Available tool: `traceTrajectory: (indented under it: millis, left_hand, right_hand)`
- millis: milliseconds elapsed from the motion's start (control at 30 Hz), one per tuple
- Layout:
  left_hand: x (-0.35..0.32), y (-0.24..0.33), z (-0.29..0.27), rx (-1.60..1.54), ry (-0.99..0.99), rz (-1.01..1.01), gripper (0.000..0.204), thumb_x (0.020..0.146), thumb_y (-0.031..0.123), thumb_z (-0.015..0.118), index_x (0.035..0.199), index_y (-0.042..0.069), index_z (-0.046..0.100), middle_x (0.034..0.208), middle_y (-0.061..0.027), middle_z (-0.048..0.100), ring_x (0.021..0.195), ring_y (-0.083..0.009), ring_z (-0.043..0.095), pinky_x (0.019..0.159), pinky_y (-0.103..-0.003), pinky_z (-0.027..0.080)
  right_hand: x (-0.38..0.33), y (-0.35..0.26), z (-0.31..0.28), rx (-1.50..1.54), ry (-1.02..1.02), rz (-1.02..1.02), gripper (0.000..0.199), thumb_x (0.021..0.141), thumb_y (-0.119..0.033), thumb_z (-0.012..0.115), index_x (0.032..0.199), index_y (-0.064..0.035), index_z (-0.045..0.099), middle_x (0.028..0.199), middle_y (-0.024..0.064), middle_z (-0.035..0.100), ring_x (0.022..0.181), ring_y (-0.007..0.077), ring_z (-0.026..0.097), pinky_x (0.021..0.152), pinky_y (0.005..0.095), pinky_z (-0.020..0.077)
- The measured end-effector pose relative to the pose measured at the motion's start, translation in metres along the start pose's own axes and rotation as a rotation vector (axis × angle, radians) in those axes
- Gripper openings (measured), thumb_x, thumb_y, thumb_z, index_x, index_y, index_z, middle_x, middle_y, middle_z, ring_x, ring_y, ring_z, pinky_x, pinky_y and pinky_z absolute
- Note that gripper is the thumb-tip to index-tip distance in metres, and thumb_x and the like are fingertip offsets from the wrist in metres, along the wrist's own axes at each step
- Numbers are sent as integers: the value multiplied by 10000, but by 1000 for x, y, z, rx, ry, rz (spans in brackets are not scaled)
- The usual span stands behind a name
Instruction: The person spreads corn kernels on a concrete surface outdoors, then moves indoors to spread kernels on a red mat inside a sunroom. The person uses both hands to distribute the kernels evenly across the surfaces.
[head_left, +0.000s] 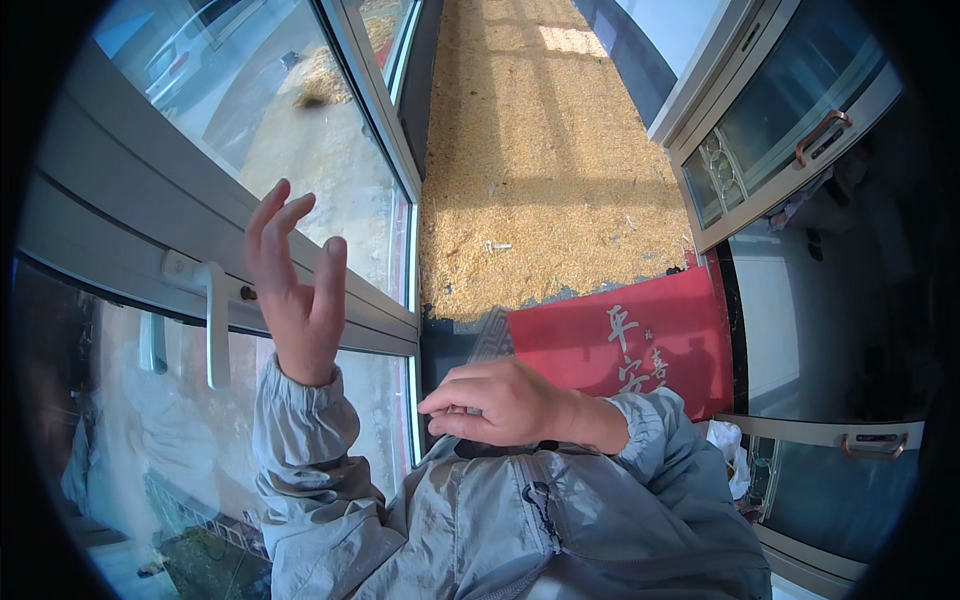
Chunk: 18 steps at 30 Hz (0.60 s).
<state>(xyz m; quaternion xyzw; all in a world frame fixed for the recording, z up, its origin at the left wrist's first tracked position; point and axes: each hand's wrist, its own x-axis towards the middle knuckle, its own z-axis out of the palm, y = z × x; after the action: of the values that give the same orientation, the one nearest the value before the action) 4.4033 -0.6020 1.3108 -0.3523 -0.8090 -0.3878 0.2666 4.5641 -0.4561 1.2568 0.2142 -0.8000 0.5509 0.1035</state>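
Observation:
My left hand is raised in front of the white-framed glass door, its fingers spread and nothing in them. Just to its left, on the door frame, is a white lever handle; the hand appears close to it, but I cannot tell whether they touch. My right hand is held in front of my grey jacket, fingers curled inward toward the left. No object shows in its fingers, and their inner side is partly hidden. A zip with a dark cord pull hangs on the jacket front.
Yellow grain covers the floor ahead. A red mat lies nearer, on the right. Double doors with copper-coloured handles stand open at the right, and a white plastic bag lies beside them. Through the left glass, a grain pile shows outside.

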Motion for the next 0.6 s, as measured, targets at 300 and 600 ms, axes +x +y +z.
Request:
traceTrajectory:
  millis: [300,600]
  left_hand:
    - [1,-101,256,315,-4,-134,406,664,146,663,1048,40,582,1204,-210,504,1057,-372,506,909,-472,396]
    - [-20,-175,377,-530,647,-1610,476,786,218,561,1181,-39,492,1308,-214,435,1179,-351,435,961,-464,364]
  right_hand:
    - [32,82,14,-134,-143,138,165,765,-192,591,733,-53,509,701,117,575,656,350,580,554,443,448]
    - [-11,140,-116,213,-421,169,189,750,-209,557,690,-40,499,663,149,537,652,363,554,563,443,424]
